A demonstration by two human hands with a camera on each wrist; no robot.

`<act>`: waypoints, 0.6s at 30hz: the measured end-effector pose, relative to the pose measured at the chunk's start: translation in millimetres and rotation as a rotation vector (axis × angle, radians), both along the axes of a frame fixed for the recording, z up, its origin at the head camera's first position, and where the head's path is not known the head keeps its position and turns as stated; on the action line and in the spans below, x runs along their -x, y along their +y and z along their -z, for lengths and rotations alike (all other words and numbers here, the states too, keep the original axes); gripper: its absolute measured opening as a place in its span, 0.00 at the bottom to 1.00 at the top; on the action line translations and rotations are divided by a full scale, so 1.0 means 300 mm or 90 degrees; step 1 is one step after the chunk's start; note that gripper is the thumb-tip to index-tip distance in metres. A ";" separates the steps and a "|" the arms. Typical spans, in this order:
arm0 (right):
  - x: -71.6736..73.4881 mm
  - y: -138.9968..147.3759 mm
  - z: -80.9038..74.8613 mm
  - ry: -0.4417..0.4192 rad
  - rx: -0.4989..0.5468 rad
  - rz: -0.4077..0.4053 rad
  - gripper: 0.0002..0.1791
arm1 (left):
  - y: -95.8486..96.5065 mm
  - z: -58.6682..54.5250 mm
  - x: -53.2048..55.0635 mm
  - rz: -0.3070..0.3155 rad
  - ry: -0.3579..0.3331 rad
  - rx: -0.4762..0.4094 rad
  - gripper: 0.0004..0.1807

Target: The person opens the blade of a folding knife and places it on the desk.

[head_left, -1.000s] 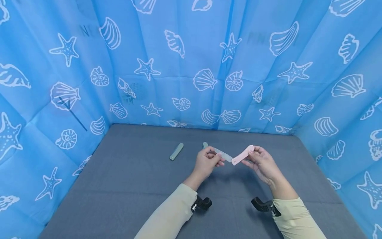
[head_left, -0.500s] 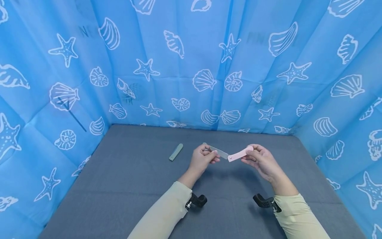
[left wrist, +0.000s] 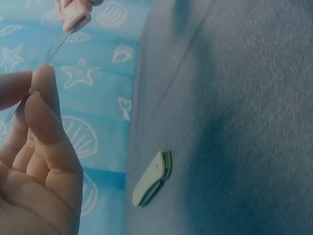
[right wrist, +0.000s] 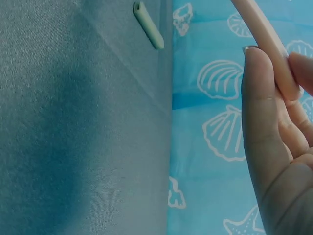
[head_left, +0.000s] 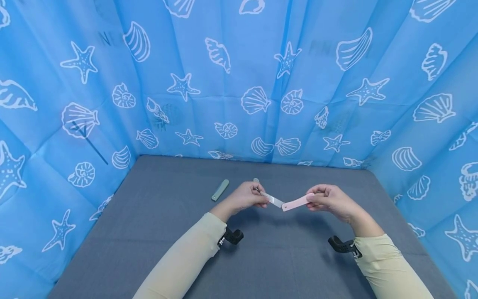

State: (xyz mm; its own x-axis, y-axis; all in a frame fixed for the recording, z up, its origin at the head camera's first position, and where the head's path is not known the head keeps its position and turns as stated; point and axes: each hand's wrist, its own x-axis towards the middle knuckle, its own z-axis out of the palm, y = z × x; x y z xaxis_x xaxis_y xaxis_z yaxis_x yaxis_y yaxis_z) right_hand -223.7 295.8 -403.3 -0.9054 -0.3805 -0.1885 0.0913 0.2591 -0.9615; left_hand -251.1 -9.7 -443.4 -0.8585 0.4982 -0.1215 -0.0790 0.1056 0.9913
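Observation:
A folding knife with a pink handle (head_left: 296,202) is held unfolded above the table, its thin silver blade (head_left: 274,200) pointing left. My left hand (head_left: 246,196) pinches the blade between thumb and fingers, edge-on in the left wrist view. The far end of the handle is gripped by my right hand (head_left: 332,201), between thumb and fingers. On the table to the left lies a folded green knife (head_left: 220,190). A second green knife (head_left: 256,180) shows only its tip behind my left hand.
The grey cloth-covered table (head_left: 157,216) extends around both hands. A blue curtain (head_left: 224,104) with white shells and starfish borders it at the back and both sides. Black wrist mounts (head_left: 233,236) hang below both forearms.
Both hands have come lower and turned, elbows spreading apart, with the unfolded knife still between them. The blade's angle has flattened somewhat toward the handle's line. The green knives have not moved.

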 end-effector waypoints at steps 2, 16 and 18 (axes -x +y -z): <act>0.003 0.003 -0.006 0.000 -0.007 -0.015 0.18 | -0.002 -0.005 0.002 0.012 0.008 0.018 0.04; 0.004 0.009 -0.022 0.054 -0.047 -0.024 0.17 | -0.011 -0.008 0.007 0.026 0.009 0.050 0.06; 0.007 0.009 -0.019 0.053 -0.027 0.000 0.16 | -0.010 -0.009 0.015 0.011 0.010 0.043 0.06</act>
State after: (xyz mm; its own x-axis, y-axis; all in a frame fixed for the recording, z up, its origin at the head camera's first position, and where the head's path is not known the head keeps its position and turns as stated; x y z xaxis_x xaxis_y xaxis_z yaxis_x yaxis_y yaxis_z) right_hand -225.9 298.4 -397.6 -0.9184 -0.3744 -0.1282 0.0107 0.3005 -0.9537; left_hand -255.7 -12.7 -440.7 -0.8518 0.5043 -0.1418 -0.0611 0.1732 0.9830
